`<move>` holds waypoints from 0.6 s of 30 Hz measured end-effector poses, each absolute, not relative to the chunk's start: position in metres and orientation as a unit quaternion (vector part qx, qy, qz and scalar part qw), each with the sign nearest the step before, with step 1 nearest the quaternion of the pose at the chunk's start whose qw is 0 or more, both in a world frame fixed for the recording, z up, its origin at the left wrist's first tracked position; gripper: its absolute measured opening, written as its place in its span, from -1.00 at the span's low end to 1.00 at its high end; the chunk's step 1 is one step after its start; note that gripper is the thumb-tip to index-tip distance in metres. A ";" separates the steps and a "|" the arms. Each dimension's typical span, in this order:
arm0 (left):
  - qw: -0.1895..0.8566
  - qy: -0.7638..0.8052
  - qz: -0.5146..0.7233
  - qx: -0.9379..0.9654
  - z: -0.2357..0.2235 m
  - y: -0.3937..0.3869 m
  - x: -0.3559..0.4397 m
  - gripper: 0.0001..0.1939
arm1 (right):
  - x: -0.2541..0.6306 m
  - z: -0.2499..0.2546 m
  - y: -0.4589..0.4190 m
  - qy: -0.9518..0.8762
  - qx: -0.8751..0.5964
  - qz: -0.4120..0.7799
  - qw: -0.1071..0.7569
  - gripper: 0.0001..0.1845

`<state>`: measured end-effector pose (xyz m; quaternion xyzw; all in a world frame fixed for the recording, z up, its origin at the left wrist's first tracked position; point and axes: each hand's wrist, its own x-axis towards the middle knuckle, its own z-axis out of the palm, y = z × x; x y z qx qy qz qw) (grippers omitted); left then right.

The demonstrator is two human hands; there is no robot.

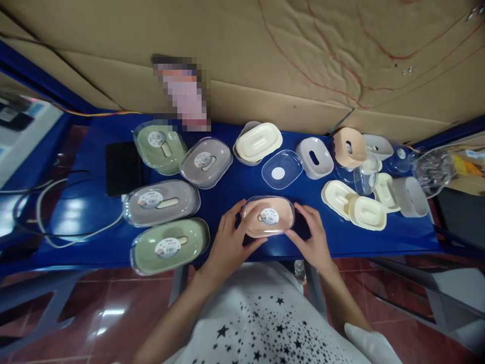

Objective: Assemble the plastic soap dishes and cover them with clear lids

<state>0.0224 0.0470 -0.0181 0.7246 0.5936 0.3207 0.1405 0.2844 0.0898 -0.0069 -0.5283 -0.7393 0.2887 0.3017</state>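
Note:
A peach oval box with a clear lid and a round label lies in front of me at the table's near side. My left hand is closed around its left end, thumb at the near edge. At the right end, my right hand grips it between thumb and fingers. Just beyond it rests a loose clear lid with a white round sticker. Behind that, a cream oval tray sits on a grey part. A pale grey box shell with a slot stands to the lid's right.
Several lidded green and grey boxes stand on the left, by a black flat object and cables. On the right are a peach shell, cream trays and a grey shell. Cardboard backs the blue table.

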 end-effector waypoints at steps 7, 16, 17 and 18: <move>0.164 0.572 0.344 0.726 -0.024 0.045 0.018 -0.19 | 0.284 0.003 0.109 -0.842 -0.349 0.340 0.233 -0.27; 0.192 0.575 0.331 0.723 -0.020 0.044 0.021 -0.24 | 0.287 -0.002 0.114 -0.868 -0.316 0.301 0.236 -0.19; 0.189 0.583 0.330 0.718 -0.016 0.042 0.023 -0.28 | 0.287 -0.003 0.113 -0.863 -0.318 0.311 0.239 -0.19; 0.183 0.591 0.328 0.714 -0.012 0.039 0.024 -0.31 | 0.288 -0.004 0.111 -0.856 -0.321 0.324 0.244 -0.19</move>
